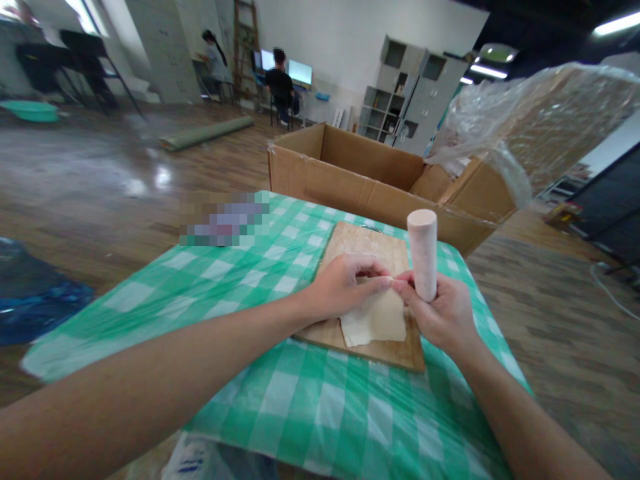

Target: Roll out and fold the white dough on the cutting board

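A pale, thin sheet of dough (376, 321) lies on a wooden cutting board (367, 243), its near edge uneven and layered. My left hand (340, 287) reaches in from the left and pinches the far edge of the dough between thumb and fingers. Beside it, almost touching, my right hand (450, 313) grips a short wooden rolling pin (423, 250) that stands roughly upright in the fist. Thumb and forefinger of that same hand also meet at the dough's far edge. Both hands cover part of the sheet and the board's middle.
The board rests on a table with a green-and-white checked plastic cover (280, 393). Just behind stands a large open cardboard box (340, 173) with clear wrap (540, 120). A blurred-out item (225, 220) sits at the table's left edge. Two people sit at the back.
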`<state>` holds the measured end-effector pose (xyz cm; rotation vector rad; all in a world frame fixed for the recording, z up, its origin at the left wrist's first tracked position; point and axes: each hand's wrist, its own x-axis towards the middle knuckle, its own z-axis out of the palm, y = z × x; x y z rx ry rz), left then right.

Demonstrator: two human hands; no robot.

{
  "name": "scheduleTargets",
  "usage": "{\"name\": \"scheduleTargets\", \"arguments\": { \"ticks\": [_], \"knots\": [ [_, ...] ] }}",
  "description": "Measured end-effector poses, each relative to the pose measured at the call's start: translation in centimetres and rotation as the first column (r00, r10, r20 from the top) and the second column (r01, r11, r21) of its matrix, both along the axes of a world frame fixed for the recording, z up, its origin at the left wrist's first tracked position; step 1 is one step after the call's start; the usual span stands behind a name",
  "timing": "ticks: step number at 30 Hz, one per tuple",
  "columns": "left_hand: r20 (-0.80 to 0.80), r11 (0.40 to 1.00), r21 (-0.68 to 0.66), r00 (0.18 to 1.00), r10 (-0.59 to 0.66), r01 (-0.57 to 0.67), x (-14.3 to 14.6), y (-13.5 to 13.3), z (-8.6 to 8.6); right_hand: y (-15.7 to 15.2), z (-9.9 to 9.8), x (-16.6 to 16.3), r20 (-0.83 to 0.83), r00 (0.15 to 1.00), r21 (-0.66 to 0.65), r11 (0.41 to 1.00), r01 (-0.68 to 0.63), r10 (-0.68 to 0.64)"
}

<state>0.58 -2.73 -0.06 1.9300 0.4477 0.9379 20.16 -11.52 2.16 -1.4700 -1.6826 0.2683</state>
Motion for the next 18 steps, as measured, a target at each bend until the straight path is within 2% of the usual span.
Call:
{"name": "scheduleTargets", "arguments": {
  "ticks": [5,10,15,18],
  "knots": [
    [-0.012,0.988,-0.152,1.000,-0.017,0.015,-0.09,0.25,0.06,0.39,0.16,0.86,-0.022,1.000,0.046,0.999,0.016,-0.015],
    [-0.021,0.969,-0.240,0.998,-0.057,0.050,-0.17,0.25,-0.09,0.49,0.05,0.90,0.000,0.999,-0.021,0.998,-0.053,0.053],
    [0.002,0.934,-0.352,0.998,-0.059,0.056,-0.26,0.16,0.14,0.48,0.25,0.89,-0.023,0.999,0.006,0.999,0.037,-0.037],
    [-0.005,0.927,-0.363,0.995,-0.101,0.092,-0.55,0.38,0.26,0.60,0.45,1.05,-0.050,0.997,0.011,0.998,0.064,-0.064]
  ]
}}
